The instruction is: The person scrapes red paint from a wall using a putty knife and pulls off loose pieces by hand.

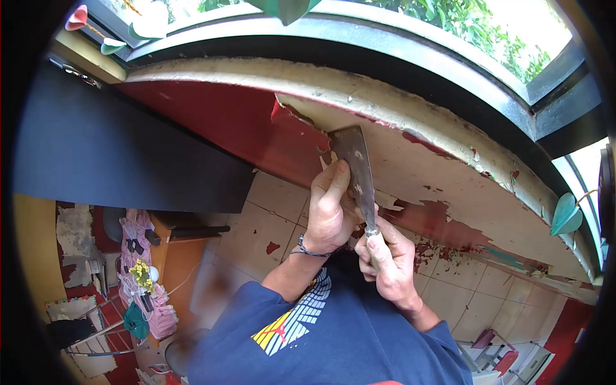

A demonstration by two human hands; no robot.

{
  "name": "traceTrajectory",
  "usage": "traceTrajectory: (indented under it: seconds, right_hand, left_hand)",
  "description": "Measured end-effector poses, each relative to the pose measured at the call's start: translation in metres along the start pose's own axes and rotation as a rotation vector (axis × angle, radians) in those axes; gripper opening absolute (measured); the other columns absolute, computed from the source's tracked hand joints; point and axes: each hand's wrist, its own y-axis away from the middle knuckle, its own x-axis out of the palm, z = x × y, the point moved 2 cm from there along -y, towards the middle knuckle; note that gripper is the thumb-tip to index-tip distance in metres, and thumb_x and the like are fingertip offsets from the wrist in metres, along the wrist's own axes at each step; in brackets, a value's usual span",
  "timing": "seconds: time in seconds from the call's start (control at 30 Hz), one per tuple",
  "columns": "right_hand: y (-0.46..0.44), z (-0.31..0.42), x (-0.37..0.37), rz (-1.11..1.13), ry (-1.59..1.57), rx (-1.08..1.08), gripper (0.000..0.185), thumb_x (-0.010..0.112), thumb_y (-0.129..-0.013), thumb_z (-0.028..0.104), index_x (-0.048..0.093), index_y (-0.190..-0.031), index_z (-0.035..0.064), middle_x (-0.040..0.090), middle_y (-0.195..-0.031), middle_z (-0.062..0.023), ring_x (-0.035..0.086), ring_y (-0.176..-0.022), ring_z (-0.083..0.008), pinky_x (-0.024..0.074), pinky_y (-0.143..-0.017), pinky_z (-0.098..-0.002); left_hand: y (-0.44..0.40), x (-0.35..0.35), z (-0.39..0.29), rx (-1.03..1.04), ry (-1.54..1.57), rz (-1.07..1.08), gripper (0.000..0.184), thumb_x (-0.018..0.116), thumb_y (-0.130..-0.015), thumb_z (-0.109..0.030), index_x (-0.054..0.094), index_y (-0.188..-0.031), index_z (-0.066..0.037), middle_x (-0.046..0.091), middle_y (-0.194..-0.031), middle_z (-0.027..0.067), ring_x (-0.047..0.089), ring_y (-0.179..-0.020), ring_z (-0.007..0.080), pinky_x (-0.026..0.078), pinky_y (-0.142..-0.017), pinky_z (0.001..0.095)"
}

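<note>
My right hand (388, 256) is wrapped around the handle of a putty knife (358, 163), whose wide metal blade points up at the wall. The blade's end meets the ragged edge of the red paint (298, 125), where a flap curls away from the pale bare wall (410, 160). My left hand (330, 205), with a braided bracelet at the wrist, is closed at the blade's left edge. Its thumb lies against the metal, and some of its fingers are hidden behind the blade.
A black-framed window (359, 48) curves above the wall. At left are a dark panel (122, 141) and an orange wooden cabinet (183, 256) with pink cloth. Paint flakes (273, 248) lie on the tiled floor (256, 224). A folding ladder-like item (513, 356) is at lower right.
</note>
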Motion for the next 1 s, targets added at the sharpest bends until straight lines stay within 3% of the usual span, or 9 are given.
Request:
traceTrajectory:
  seconds: [0.3,0.37,0.5,0.57,0.77,0.9,0.97,1.0]
  right_hand:
    - [-0.016,0.005,-0.004,0.062,0.034,-0.006,0.041,0.047,-0.093,0.015,0.04,-0.129,-0.0014,0.044,-0.07,0.0039,0.033,-0.053,-0.0013,0.0274,-0.046,-0.0159]
    - [-0.02,0.006,0.001,0.07,0.033,0.001,0.04,0.047,-0.093,0.015,0.041,-0.128,-0.002,0.044,-0.07,0.004,0.034,-0.053,-0.0012,0.0277,-0.046,-0.016]
    - [-0.016,0.004,0.009,0.069,0.036,-0.049,0.039,0.048,-0.093,0.017,0.042,-0.127,-0.0025,0.045,-0.069,0.0035,0.034,-0.051,-0.0008,0.0277,-0.044,-0.0161]
    - [-0.019,0.004,0.004,0.068,0.067,-0.011,0.041,0.045,-0.093,0.021,0.04,-0.13,0.0015,0.043,-0.066,-0.0003,0.033,-0.045,-0.0037,0.0256,-0.039,-0.0175]
    - [-0.02,0.005,0.02,0.092,0.046,-0.014,0.042,0.045,-0.093,0.021,0.039,-0.13,0.0028,0.043,-0.067,-0.0006,0.033,-0.045,-0.0038,0.026,-0.039,-0.0172]
    - [-0.023,0.015,0.024,0.063,-0.021,0.06,0.044,0.047,-0.093,0.013,0.034,-0.133,-0.0009,0.045,-0.07,0.0027,0.034,-0.05,-0.0004,0.027,-0.043,-0.015]
    - [-0.025,0.014,0.028,0.095,-0.038,0.045,0.043,0.046,-0.093,0.015,0.035,-0.132,-0.0012,0.044,-0.07,0.0028,0.033,-0.05,-0.0002,0.0269,-0.043,-0.0149]
    - [-0.025,0.011,0.026,0.095,-0.001,0.037,0.043,0.046,-0.093,0.016,0.035,-0.132,-0.0006,0.043,-0.07,0.0032,0.033,-0.05,-0.0001,0.0265,-0.043,-0.0147]
  left_hand:
    - [-0.005,-0.001,-0.007,0.051,-0.031,-0.067,0.027,0.046,-0.093,-0.034,0.051,-0.089,-0.007,0.055,-0.066,0.0046,0.057,-0.049,0.0167,0.05,-0.048,0.03]
    - [-0.007,-0.004,-0.011,0.063,0.069,0.016,0.027,0.046,-0.093,-0.031,0.05,-0.093,-0.004,0.058,-0.073,0.0061,0.059,-0.057,0.0155,0.051,-0.051,0.0287]
    - [-0.004,-0.004,-0.013,0.102,0.115,-0.035,0.027,0.046,-0.093,-0.031,0.051,-0.093,-0.004,0.057,-0.071,0.0066,0.058,-0.056,0.0157,0.05,-0.05,0.0281]
    - [-0.005,0.001,-0.015,0.037,0.076,-0.051,0.028,0.045,-0.093,-0.031,0.051,-0.092,-0.003,0.057,-0.07,0.0067,0.057,-0.055,0.0154,0.049,-0.05,0.0276]
    - [-0.003,-0.003,-0.026,0.124,0.134,-0.006,0.03,0.046,-0.093,-0.032,0.051,-0.092,-0.003,0.057,-0.069,0.0066,0.057,-0.055,0.0144,0.049,-0.05,0.0266]
    - [-0.008,-0.001,-0.027,0.013,0.091,-0.119,0.025,0.042,-0.094,-0.032,0.051,-0.091,-0.009,0.055,-0.065,0.0022,0.053,-0.05,0.0139,0.044,-0.044,0.0268]
    - [-0.009,-0.006,-0.03,0.108,0.144,0.055,0.03,0.047,-0.092,-0.033,0.052,-0.093,-0.004,0.057,-0.07,0.0067,0.057,-0.056,0.0141,0.048,-0.049,0.0254]
    - [-0.009,-0.007,-0.028,0.11,0.15,0.034,0.03,0.047,-0.092,-0.034,0.052,-0.093,-0.004,0.057,-0.071,0.0064,0.056,-0.056,0.014,0.048,-0.049,0.0253]
